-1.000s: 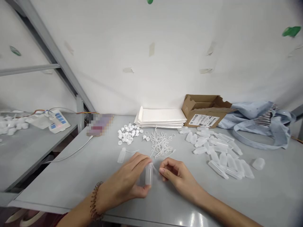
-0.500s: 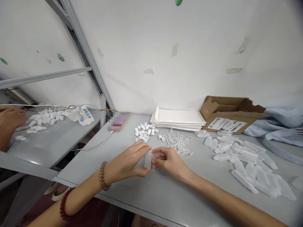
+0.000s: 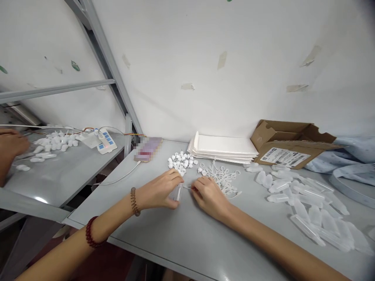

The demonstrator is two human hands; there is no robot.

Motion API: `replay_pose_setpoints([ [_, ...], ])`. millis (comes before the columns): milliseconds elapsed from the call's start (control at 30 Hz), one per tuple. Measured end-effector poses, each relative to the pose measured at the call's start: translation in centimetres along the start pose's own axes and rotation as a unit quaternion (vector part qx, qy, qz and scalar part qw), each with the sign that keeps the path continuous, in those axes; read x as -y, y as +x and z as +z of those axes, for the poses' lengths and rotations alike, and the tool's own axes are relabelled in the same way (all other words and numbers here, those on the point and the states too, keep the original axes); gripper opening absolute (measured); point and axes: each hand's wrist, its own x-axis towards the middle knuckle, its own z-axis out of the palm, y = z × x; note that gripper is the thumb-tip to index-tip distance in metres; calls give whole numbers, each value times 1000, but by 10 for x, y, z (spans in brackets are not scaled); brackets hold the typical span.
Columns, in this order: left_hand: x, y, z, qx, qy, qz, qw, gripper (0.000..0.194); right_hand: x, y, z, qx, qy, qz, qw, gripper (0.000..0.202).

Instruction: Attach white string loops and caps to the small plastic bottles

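We have the tube [image 3: 178, 192] in the left hand [image 3: 159, 190], between the 2 hands and on the near side of the caps [image 3: 181, 160]. It looks like clear, thin-walled plastic, so we judge it light, fairly stiff and a little slippery, more likely to skid or dent under a hard squeeze than to break. The thumb is set apart from the fingers, and the tube is pinched between them, thumb at the near end and fingertips at the far end. That end-to-end hold seems sound to us, as it leaves the side wall free of pressure; a light pinch around the middle would also do. We cannot tell if the tube touches the desk [image 3: 181, 242].

A thin white cord [image 3: 186, 187] runs from the far end of the tube to the right hand [image 3: 212, 195], whose fingers are curled together and seem to pinch its end; the exact contact is partly hidden. The cord looks soft and limp, best taken close to its tip.

Just beyond the right hand is a tangle of loops [image 3: 224, 177], with the caps to its left. Farther right we see loose tubes [image 3: 310, 191], spread in front of the box [image 3: 285, 154]. The envelopes [image 3: 224, 146] are stacked at the far side, left of the box. At far left, another person's hand [image 3: 13, 144] is beside white parts [image 3: 57, 140] on the other desk [image 3: 55, 175].
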Motion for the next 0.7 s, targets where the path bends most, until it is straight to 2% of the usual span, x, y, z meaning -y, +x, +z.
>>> replay_pose_setpoints([
  [200, 7, 0, 3, 12, -29, -27, 999, 44, 11, -3, 3, 4, -19, 28, 999, 16],
  [333, 8, -2, 4, 15, -34, -32, 999, 46, 12, -8, -6, -8, 31, 34, 999, 18],
  [533, 6, -3, 3, 27, -35, -38, 998, 50, 3, -30, -50, -84, 134, 60, 986, 21],
  [700, 0, -4, -6, 34, -32, -54, 997, 54, -31, -62, -101, -164, 128, 134, 969, 20],
])
